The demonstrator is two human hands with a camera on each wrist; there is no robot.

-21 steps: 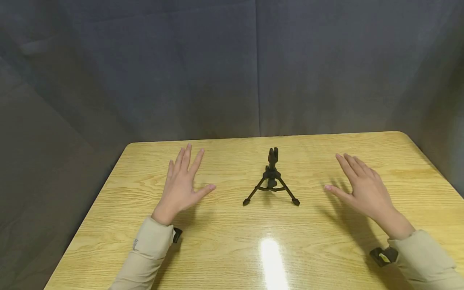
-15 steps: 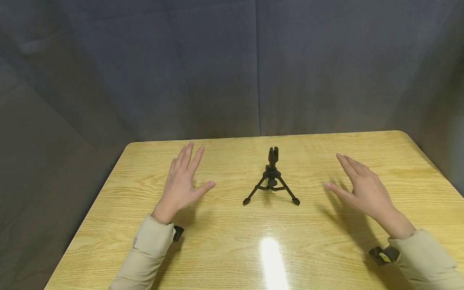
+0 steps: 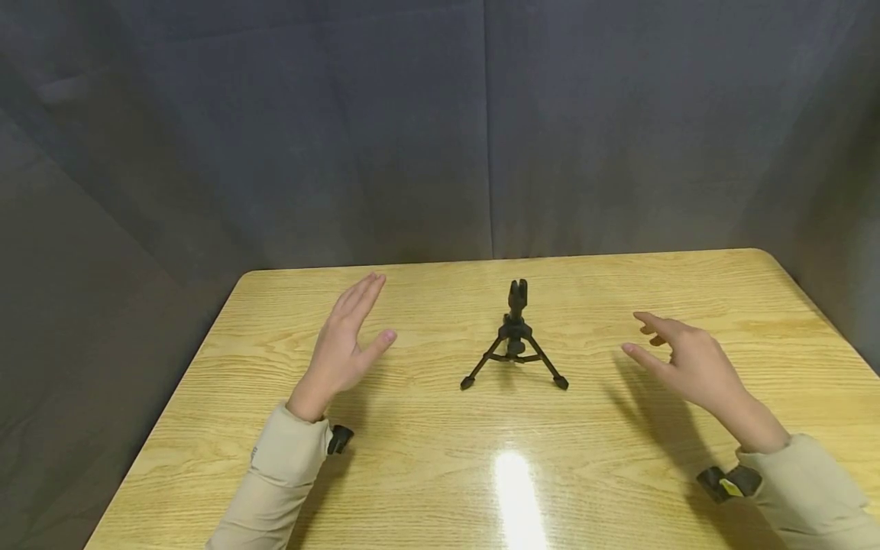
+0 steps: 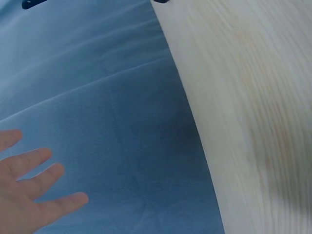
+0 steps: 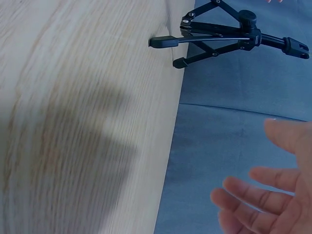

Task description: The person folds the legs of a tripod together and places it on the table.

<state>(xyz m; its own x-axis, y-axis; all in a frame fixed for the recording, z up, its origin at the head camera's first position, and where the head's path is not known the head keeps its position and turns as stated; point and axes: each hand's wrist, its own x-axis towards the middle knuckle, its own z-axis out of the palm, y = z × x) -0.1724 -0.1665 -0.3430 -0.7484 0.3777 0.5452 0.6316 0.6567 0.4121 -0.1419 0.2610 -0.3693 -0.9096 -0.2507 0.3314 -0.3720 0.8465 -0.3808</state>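
A small black tripod [image 3: 514,330] stands upright on the wooden table, its legs spread and a forked head on top. To its left, my left hand [image 3: 337,347] hovers over the table with straight fingers and the thumb held apart. On the other side my right hand [image 3: 697,363] hangs in the air, fingers loosely bent and thumb pointing at the tripod. Both hands hold nothing and are well apart from it. The right wrist view shows the tripod [image 5: 248,36] sideways beyond the thumb. Only small dark tips [image 4: 33,3] show at the top of the left wrist view.
The wooden table [image 3: 412,473] has a rounded far edge close to a dark cloth backdrop [image 3: 344,137], which also hangs at both sides. A black wrist device [image 3: 729,485] sits at the right sleeve, another [image 3: 340,439] at the left. A bright reflection lies in front.
My left hand's fingers have come together and its thumb has drawn in slightly. The right hand's fingers have bent from nearly straight. The tripod has stayed put.
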